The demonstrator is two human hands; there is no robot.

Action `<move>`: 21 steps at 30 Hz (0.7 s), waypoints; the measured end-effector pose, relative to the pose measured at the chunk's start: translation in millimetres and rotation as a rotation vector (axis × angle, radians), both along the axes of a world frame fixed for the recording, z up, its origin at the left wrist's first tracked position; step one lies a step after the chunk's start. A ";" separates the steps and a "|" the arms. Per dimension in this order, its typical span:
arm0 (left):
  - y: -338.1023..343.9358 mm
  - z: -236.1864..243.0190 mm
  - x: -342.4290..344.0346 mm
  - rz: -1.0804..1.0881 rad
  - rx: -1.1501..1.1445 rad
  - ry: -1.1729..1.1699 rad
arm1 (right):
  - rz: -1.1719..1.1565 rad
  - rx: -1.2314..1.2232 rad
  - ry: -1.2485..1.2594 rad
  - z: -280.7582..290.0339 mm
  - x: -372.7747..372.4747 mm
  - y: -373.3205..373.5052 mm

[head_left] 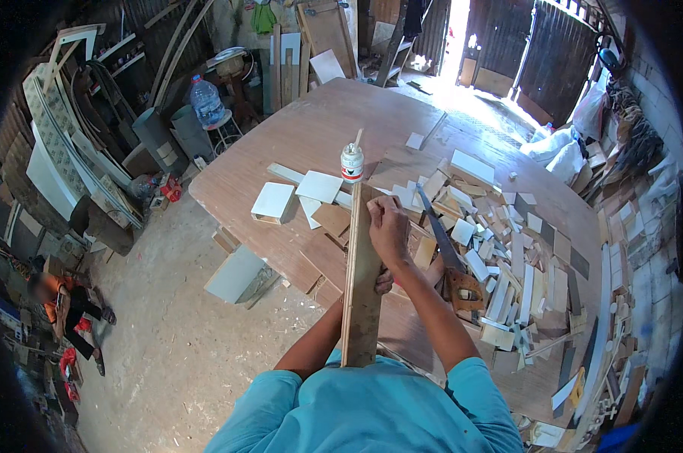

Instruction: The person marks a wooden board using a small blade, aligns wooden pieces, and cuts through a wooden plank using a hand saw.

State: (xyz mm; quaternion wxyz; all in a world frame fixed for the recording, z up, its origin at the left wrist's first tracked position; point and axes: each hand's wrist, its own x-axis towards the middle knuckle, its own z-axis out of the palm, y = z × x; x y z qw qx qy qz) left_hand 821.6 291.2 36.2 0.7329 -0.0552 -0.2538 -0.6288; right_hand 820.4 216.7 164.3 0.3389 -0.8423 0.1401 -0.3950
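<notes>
A long plywood plank stands lengthwise before me, its lower end against my teal shirt. My left hand reaches behind it, fingers curled round its right edge, mostly hidden. My right hand is closed against the plank's upper face; anything in its fingers is hidden. A white glue jar with a stick in it stands just past the plank's far end. A handsaw with a wooden handle lies to the right. Cut white-faced squares lie to the left.
The large wooden table carries heaped offcuts on its right. A water jug rests on a stool behind the table. Boards lean at the left. A seated person is at lower left. A block wall borders the right.
</notes>
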 end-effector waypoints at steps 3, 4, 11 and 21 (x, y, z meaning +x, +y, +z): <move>1.5 -1.7 -0.8 0.000 0.005 0.004 | 0.028 0.040 -0.078 -4.6 -1.2 4.9; 1.8 -2.4 -1.2 -0.002 0.007 0.004 | 0.020 0.152 -0.105 -6.4 -0.8 5.9; 4.0 -6.6 -4.9 -0.001 0.017 0.017 | -0.039 0.193 -0.135 -15.4 5.9 5.5; 6.2 -9.1 -7.4 0.003 0.025 0.025 | 0.045 -0.215 -0.300 -13.9 2.3 5.1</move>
